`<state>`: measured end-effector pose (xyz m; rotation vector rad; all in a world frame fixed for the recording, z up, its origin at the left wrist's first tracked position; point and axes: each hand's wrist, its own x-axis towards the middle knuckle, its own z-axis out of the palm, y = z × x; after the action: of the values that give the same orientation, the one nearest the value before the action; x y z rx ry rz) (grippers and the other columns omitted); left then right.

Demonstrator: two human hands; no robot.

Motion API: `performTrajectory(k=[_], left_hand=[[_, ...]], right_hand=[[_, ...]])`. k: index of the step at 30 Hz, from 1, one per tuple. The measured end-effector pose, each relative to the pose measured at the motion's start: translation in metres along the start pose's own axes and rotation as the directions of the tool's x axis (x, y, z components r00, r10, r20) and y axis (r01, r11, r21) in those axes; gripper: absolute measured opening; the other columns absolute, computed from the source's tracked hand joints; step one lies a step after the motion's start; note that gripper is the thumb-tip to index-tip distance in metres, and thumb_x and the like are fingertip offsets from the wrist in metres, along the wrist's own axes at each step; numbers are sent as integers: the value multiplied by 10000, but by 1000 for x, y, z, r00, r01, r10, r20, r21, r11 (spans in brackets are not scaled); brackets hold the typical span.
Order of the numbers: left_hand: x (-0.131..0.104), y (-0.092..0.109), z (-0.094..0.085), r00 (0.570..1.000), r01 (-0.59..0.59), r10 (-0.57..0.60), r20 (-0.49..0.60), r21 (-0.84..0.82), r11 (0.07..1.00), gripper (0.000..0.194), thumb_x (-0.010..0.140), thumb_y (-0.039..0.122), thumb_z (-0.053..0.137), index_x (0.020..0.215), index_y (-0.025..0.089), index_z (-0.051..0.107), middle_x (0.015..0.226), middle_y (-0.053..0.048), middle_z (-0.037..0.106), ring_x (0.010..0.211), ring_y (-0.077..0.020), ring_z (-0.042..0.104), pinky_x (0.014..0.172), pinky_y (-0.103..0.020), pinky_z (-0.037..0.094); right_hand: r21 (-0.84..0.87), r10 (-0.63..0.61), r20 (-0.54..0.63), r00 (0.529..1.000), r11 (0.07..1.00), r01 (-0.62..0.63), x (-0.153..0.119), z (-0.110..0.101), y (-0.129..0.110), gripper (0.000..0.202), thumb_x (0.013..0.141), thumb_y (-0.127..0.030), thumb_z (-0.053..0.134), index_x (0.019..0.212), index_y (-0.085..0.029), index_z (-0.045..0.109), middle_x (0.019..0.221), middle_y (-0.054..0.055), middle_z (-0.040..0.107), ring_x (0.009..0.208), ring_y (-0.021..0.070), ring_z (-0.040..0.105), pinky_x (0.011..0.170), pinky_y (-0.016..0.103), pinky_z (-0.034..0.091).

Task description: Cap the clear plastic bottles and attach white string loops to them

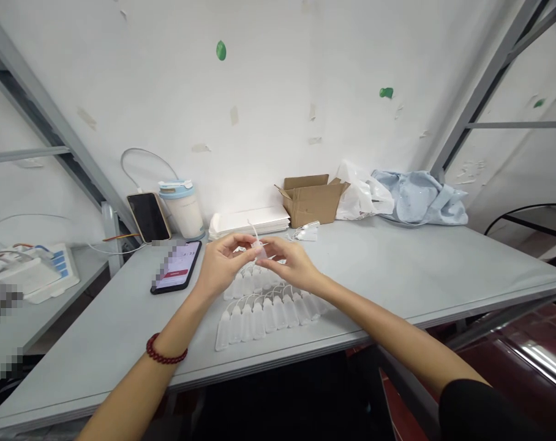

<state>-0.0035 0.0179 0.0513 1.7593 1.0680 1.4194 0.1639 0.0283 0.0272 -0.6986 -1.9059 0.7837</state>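
Observation:
My left hand (223,260) and my right hand (289,262) meet above the middle of the table. Between their fingertips they pinch a small translucent white plastic tag (260,252), from which a thin white strap points upward. Part of the tag is hidden by my fingers. Below my hands, a row of similar translucent tags (258,320) lies side by side, each with a thin white loop at its top. Behind that row lies a second group of tags (245,283), partly covered by my hands.
A phone (179,267) lies left of my hands; another phone (149,217) leans by a lidded cup (184,211). Along the wall sit a white stack (250,222), a few loose tags (309,231), an open cardboard box (317,203), a plastic bag (363,193) and blue cloth (420,197).

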Motion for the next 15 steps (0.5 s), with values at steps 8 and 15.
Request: performTrajectory(k=[8,15], left_hand=[[2,-10,7,990,129,-125,66,-70,989,260,692,379,704,804,145,681,820,-43,675,727,-167,613,680,-297,522],[17,-20,-21,982,171,-185,43,220,960,336,694,377,640,930,142,685,955,-78,705,784,-194,632,745,-315,499]], right_hand=[[-21,-38,5,999,999,38,-3,-4,1,328,839,-273,557,1164,-253,515,868,13,695,790,151,657,698,294,535],[-68,43,-108,993,996,-51,4,-12,29,315,807,-312,581,1109,-225,550,845,33,665,743,156,623,647,299,531]])
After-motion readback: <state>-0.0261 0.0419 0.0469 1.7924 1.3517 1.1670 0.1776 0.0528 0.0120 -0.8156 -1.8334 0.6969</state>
